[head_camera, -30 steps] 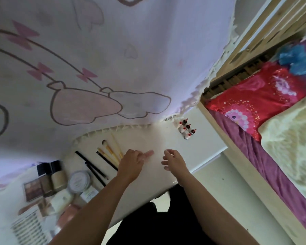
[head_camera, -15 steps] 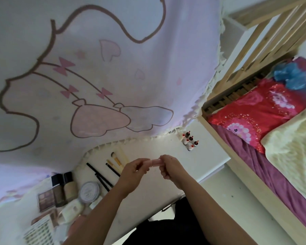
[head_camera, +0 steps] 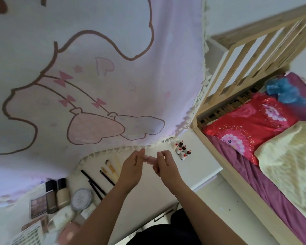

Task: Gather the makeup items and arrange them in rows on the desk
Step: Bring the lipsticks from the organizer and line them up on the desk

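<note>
A small pink tube (head_camera: 149,159) is held above the white desk (head_camera: 198,163) between both hands. My left hand (head_camera: 132,169) pinches its left end and my right hand (head_camera: 163,164) grips its right end. Brushes with pale handles (head_camera: 111,169) and black pencils (head_camera: 94,183) lie in a row left of my hands. Several small red-and-white bottles (head_camera: 182,150) stand in a cluster at the desk's far right. Two foundation bottles (head_camera: 57,195), a round compact (head_camera: 82,198) and an eyeshadow palette (head_camera: 38,206) sit at the near left.
A pink cartoon cloth (head_camera: 95,76) hangs behind the desk and drapes onto its back edge. A wooden bed frame (head_camera: 237,175) with a red pillow (head_camera: 249,124) and a cream blanket (head_camera: 290,165) stands right of the desk. More pink and white items are piled at the lower left.
My hands rose from the desk and came together on the pink tube. They now hold it slightly higher and farther back than half a second ago. The view tilted upward.
</note>
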Action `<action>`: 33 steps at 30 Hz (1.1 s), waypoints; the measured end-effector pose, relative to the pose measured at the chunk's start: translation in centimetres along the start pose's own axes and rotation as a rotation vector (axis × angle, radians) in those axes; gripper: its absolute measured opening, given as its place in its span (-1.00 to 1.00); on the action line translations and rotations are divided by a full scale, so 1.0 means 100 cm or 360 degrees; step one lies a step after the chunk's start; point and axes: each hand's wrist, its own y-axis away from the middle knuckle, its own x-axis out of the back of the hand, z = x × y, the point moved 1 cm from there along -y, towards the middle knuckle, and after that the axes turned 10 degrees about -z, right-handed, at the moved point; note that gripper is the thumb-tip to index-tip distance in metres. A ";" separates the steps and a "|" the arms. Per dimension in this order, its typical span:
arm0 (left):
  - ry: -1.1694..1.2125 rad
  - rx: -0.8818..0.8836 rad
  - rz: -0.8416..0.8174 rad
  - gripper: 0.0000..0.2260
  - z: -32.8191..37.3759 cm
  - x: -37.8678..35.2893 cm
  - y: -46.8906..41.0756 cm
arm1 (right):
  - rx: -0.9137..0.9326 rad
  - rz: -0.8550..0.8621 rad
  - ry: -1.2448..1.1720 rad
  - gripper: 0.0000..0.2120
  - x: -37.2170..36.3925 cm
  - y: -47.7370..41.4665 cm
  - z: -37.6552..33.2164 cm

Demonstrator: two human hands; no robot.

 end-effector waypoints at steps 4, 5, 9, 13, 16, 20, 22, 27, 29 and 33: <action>-0.0345 -0.0162 0.0089 -0.56 0.009 -0.002 0.000 | -0.0301 -0.0086 -0.0240 -0.70 0.003 0.000 -0.012; -0.0430 -0.0185 0.0091 -0.60 0.011 -0.002 0.000 | -0.0357 -0.0112 -0.0246 -0.65 0.004 0.001 -0.016; -0.0305 -0.0133 0.0055 -0.60 0.025 -0.006 0.005 | -0.0108 0.0086 -0.0095 -0.68 0.003 0.003 -0.017; 0.0290 0.0173 -0.0030 -0.55 0.033 -0.019 0.011 | 0.0570 0.0344 0.0698 -0.72 0.014 0.002 -0.013; 0.0265 0.0148 0.0046 -0.55 0.033 -0.023 0.008 | 0.0476 0.0226 0.0541 -0.87 0.021 0.006 -0.020; 0.0105 0.0063 0.0170 -0.57 0.027 -0.021 -0.003 | -0.0012 -0.0103 0.0234 -0.59 0.027 0.002 -0.025; 0.0041 0.0055 0.0162 -0.59 0.026 -0.021 -0.008 | -0.0060 -0.0157 0.0109 -0.67 0.029 0.002 -0.025; 0.0121 0.0091 0.0193 -0.59 0.031 -0.018 -0.013 | -0.0115 -0.0263 -0.0138 -0.64 0.032 0.000 -0.021; 0.0070 0.0048 0.0181 -0.59 0.033 -0.017 -0.014 | -0.0225 -0.0295 -0.0215 -0.61 0.032 -0.001 -0.025; -0.0021 0.0030 0.0130 -0.59 0.030 -0.017 -0.014 | -0.0279 -0.0303 -0.0096 -0.55 0.034 0.001 -0.029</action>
